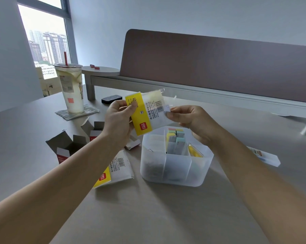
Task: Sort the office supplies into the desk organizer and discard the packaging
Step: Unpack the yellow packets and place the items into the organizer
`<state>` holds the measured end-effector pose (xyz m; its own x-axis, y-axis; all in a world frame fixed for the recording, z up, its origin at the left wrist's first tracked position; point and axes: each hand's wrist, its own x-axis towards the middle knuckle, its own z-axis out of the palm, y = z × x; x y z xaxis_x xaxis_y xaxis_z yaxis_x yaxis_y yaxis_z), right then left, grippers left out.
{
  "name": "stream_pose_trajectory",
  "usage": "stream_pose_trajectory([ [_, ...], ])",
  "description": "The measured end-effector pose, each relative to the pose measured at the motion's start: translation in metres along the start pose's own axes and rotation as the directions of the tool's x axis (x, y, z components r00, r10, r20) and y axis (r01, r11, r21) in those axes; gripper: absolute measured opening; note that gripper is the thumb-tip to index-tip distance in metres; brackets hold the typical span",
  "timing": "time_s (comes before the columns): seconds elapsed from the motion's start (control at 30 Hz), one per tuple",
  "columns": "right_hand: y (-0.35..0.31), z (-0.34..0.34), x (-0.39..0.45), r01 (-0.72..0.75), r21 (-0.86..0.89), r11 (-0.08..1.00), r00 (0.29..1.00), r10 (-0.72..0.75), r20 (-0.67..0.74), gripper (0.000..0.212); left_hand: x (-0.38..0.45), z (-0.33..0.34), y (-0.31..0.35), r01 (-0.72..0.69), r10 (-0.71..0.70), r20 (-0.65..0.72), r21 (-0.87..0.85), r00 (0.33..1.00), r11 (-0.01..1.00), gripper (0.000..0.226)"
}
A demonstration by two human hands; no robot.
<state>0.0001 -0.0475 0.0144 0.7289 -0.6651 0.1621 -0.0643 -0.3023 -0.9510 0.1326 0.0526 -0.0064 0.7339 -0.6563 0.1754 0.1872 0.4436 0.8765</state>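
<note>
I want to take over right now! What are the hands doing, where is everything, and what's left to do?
Left hand grips the yellow-labelled packet above the organizer. Right hand pinches the packet's clear end, seemingly opening it.
Done: coloured note pads and other supplies stand in the organizer's compartments.
Left: empty this packet into the organizer, deal with the second packet lying left of it and the clear box on the right, then discard the opened cardboard boxes and wrappers.

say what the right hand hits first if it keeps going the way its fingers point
The right hand points left along the wrapped packet it already pinches; past that, probably the left hand gripping the yellow end. Depth is unclear.
</note>
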Motion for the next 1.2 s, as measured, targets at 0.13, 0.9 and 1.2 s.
stream_pose_trajectory([
  [0.13, 0.001, -0.007, 0.003, -0.046, 0.179, 0.983, 0.998, 0.054, -0.040, 0.013, 0.002, -0.005, 0.000, -0.001, 0.001, -0.033, 0.013, 0.999, 1.000, 0.014],
  [0.9, 0.011, -0.036, 0.001, 0.123, -0.375, 0.919, 0.992, -0.118, 0.038, 0.015, 0.006, -0.018, -0.007, 0.018, -0.014, -0.096, 0.035, 0.995, 0.999, 0.012],
  [1.2, 0.013, -0.036, 0.011, 0.152, -0.409, 0.900, 0.987, -0.163, 0.008, 0.015, 0.010, -0.022, -0.009, 0.027, -0.022, -0.107, 0.044, 0.994, 0.999, 0.012],
])
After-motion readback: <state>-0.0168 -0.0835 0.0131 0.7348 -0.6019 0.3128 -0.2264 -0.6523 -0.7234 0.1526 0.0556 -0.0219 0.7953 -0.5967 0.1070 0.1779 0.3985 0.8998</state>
